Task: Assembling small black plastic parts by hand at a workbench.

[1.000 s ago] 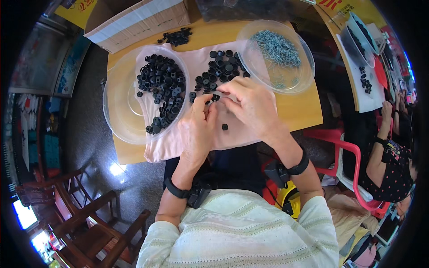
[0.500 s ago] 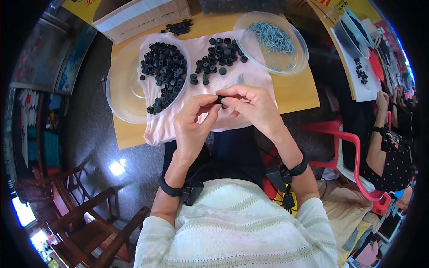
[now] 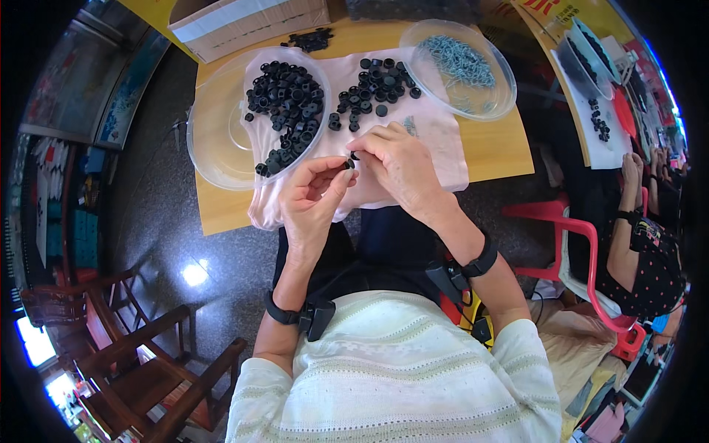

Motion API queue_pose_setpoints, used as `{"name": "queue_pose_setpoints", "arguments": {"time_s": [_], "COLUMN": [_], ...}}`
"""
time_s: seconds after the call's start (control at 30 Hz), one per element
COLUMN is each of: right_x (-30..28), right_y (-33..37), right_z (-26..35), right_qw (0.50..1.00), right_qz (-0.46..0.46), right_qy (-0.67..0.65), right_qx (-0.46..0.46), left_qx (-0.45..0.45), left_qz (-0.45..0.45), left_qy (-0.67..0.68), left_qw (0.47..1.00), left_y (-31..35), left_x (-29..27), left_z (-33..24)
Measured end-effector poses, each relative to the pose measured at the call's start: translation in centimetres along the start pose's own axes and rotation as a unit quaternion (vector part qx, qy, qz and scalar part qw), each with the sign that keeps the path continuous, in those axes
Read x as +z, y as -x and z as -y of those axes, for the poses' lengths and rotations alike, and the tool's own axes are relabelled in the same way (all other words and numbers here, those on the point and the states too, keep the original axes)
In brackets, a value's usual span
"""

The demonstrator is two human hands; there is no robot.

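Over the near edge of a pale pink cloth (image 3: 436,151), my left hand (image 3: 314,196) pinches a small round black plastic part (image 3: 349,164) between thumb and fingertips. Close against it, my right hand (image 3: 399,166) is closed on another small black piece (image 3: 354,155), mostly covered by its fingers. Just beyond my hands lies a loose heap of black caps and rings (image 3: 377,85). To the left, a clear round plastic lid-like tray (image 3: 214,129) holds many similar black parts (image 3: 288,103). A second clear tray (image 3: 504,88), at the right, carries a pile of silvery screw-like metal pieces (image 3: 458,60).
At the back of the wooden table (image 3: 502,151) stands a cardboard box (image 3: 251,29), with small black pieces (image 3: 309,39) near it. A few metal pieces (image 3: 410,125) lie on the cloth. A pink plastic chair (image 3: 583,229) and another person (image 3: 635,251) are at right, a wooden chair (image 3: 148,362) at lower left.
My right hand has turned, its fingers bending over and drawing slightly apart from the left hand's part. The table and trays appear shifted a little right and up in view.
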State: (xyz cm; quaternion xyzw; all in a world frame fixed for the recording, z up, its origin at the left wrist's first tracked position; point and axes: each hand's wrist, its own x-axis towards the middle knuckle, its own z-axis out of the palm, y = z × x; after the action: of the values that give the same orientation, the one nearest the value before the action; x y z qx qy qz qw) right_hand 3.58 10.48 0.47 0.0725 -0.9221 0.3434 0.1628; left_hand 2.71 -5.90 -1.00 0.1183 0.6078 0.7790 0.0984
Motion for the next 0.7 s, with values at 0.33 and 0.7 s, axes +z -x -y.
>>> {"name": "queue_pose_setpoints", "arguments": {"time_s": [0.33,0.7], "right_x": [-3.1,-4.1], "right_y": [1.8,5.6], "right_z": [0.6,0.0], "right_qw": [0.983,0.954], "right_qz": [0.0,-0.027], "right_qy": [-0.171,-0.277], "right_qx": [0.07,0.113], "left_qx": [-0.057,-0.19], "left_qz": [0.025,0.108], "left_qy": [0.022,0.134], "left_qw": [0.998,0.967], "left_y": [0.2,0.1], "left_x": [0.8,2.7], "left_z": [-0.4,0.3]}}
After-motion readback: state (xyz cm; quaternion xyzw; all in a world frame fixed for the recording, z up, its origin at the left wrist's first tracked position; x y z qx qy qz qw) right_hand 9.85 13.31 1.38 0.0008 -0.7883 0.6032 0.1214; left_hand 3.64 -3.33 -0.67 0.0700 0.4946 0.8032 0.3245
